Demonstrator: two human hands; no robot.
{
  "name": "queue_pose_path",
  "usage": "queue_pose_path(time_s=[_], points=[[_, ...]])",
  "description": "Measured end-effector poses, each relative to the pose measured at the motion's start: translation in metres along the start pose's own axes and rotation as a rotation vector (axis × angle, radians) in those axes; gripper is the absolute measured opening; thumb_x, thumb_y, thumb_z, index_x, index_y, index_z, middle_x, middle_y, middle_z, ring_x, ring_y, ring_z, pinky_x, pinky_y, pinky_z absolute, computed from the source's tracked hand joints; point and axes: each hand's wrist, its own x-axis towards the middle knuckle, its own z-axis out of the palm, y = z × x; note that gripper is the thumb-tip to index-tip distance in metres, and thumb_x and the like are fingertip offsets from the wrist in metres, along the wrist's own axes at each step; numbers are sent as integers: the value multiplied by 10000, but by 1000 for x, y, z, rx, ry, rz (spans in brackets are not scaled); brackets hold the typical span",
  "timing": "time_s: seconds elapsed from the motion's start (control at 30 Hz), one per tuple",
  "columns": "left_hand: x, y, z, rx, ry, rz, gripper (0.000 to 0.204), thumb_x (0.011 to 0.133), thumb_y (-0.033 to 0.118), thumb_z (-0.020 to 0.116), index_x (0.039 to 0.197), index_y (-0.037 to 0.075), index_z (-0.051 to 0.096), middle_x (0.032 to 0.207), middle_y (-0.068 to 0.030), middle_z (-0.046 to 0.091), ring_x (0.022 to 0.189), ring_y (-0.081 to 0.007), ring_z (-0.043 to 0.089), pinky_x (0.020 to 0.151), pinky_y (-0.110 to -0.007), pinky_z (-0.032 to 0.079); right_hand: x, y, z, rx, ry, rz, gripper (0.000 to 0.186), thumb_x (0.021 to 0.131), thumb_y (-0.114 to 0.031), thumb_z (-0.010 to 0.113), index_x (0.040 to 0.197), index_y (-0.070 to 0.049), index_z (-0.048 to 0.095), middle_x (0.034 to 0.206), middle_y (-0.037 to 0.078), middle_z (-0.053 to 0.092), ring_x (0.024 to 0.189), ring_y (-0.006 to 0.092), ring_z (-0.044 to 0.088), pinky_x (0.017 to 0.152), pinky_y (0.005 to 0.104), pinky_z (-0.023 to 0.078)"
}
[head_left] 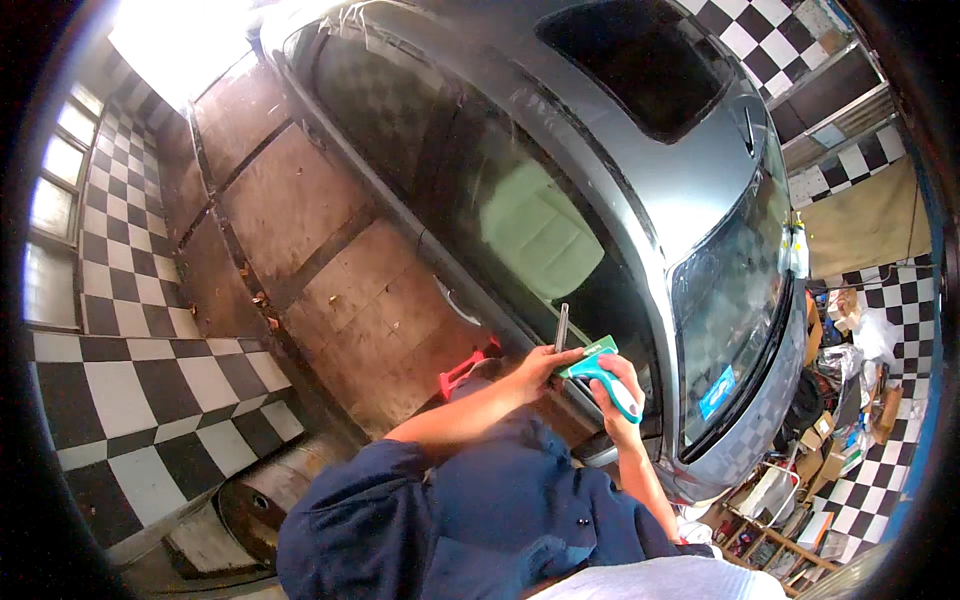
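Teal-and-green hand tool (584,367) sits in the fist of the right hand (622,372), beside the near end of the silver car (690,190). That forearm rises steeply from the near right, leaning left. The left forearm stretches from the near left toward the right; its hand (540,372) closes around a slim metal piece (562,325) pointing far, fingertips at the tool's green head. Both elbows are bent.
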Motion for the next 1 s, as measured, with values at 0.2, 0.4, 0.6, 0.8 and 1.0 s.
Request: queue_pose_path(time_s=[0.2, 0.4, 0.6, 0.8, 1.0], points=[[-45, 28, 15, -29, -51, 140, 183, 814, 247, 673, 829, 68, 638, 726, -12, 621, 595, -81, 553, 491, -215, 396, -5, -10, -10, -104, -174, -137, 554, 666, -139, 769, 1160, -44, 535, 1280, 157, 468, 1177, 298, 458, 976, 388, 374], [-21, -8, -25, 70, 29, 121, 239, 839, 254, 631, 965, 52, 609, 849, -56, 624, 750, -163, 590, 643, -302, 479, -52, -8, -21, 478, -228, 205, 697, 632, 33, 765, 1255, -33, 458, 1419, 140, 279, 1127, 254, 507, 814, 341, 514], [-27, -2, -13, 323, 88, 187, 230, 840, 303, 630, 873, 80, 588, 729, 5, 570, 563, -57, 482, 437, -197, 344, -63, 4, -25, -242, -118, 308, 687, 688, -139, 767, 1282, -50, 434, 1219, 185, 517, 1013, 268, 579, 805, 352, 494], [-4, 28, 20, 436, -137, 232, 294, 911, 357, 505, 911, 70, 570, 703, 21, 524, 578, -66, 457, 481, -224, 358, -45, 6, -48, -493, -139, 372, 478, 790, -150, 668, 1210, -26, 477, 989, 147, 629, 953, 218, 596, 793, 347, 467], [72, 124, 23, 552, 102, 799, 320, 958, 343, 399, 964, 50, 527, 708, -34, 557, 596, -95, 531, 533, -238, 430, -47, 56, -84, -243, 231, 315, 443, 836, -161, 619, 1189, 64, 472, 1058, 192, 583, 1005, 250, 555, 879, 328, 424]])
